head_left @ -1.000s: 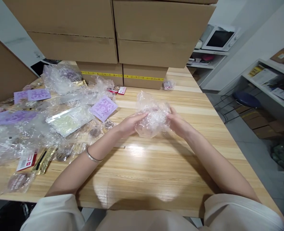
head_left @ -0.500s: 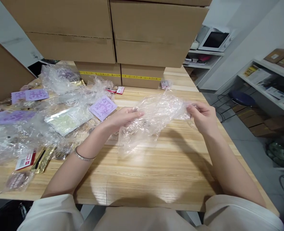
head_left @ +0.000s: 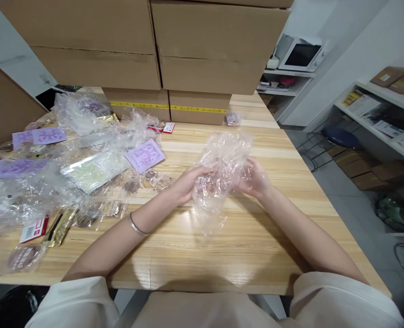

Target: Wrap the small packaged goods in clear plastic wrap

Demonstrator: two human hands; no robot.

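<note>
A crumpled clear plastic bag [head_left: 219, 175] hangs between both hands above the wooden table [head_left: 243, 237]. My left hand [head_left: 187, 181] pinches its left side, a thin bracelet on that wrist. Partly veiled behind the film, my right hand [head_left: 255, 180] grips the right side. The lower end of the bag droops toward the tabletop.
A heap of clear wrappers, purple cards [head_left: 145, 155] and small packets [head_left: 60, 226] covers the table's left half. Stacked cardboard boxes [head_left: 195, 50] stand at the far edge. Right of the table are shelves [head_left: 380, 114], a stool [head_left: 339, 135] and a microwave [head_left: 301, 54].
The bag went from a bunched ball to stretched wide between my hands. Now my hands have come back together and the bag hangs more upright.
</note>
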